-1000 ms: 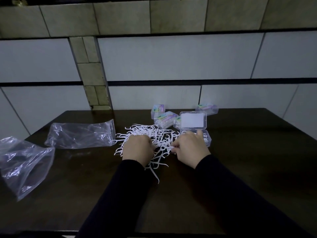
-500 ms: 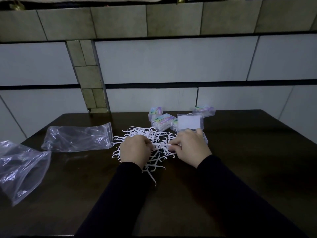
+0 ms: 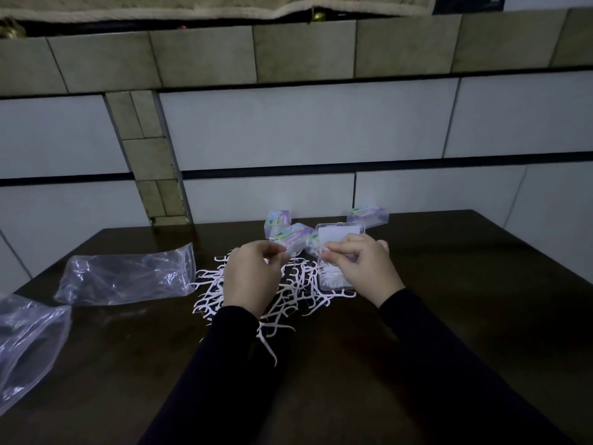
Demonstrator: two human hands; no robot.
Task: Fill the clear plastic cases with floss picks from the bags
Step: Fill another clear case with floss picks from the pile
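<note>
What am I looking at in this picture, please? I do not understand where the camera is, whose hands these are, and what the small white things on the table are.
The picture comes from a camera worn on a person's head, looking down at their own hands. On the dark table lies a pile of white floss picks. The right hand pinches some picks over an open clear case, which already holds a few. The left hand hovers above the pile with curled fingers; whether it holds anything I cannot tell. Behind stand closed cases with colourful labels. Two clear plastic bags lie at the left.
</note>
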